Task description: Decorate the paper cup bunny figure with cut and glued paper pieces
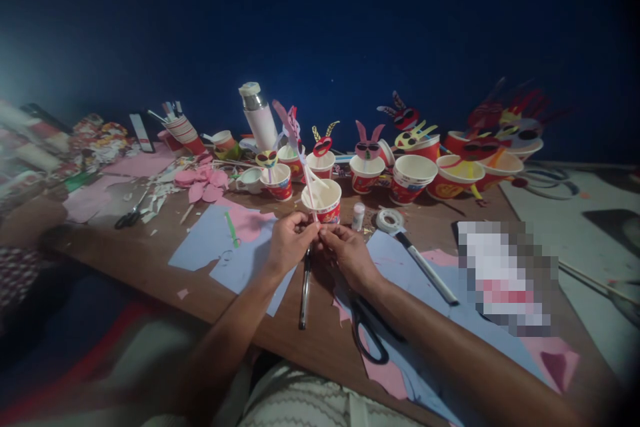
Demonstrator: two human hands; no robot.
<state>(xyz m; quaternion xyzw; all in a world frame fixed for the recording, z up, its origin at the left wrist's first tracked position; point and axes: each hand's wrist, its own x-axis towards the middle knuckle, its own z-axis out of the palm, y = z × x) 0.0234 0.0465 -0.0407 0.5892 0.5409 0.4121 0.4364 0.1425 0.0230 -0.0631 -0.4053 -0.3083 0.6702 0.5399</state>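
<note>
My left hand (294,240) and my right hand (350,252) meet in front of a red and white paper cup (327,215), the fingertips of both closed together. Between them they pinch the lower end of a thin pale stick (311,195), which rises past the cup's left side. Pinkish and white strip-like pieces show higher up along it; how they are fixed I cannot tell. A black-capped pen (305,293) lies below the left fingertips. Black-handled scissors (371,333) rest under my right wrist, their blades partly hidden.
Several paper cups (414,177) with cut-paper bug faces stand along the back, near a flask (261,121). Blue paper (197,240), pink paper petals (205,181), a tape roll (390,220), a small capped tube (358,215) and a marker (427,269) lie about. More scissors (131,213) lie left.
</note>
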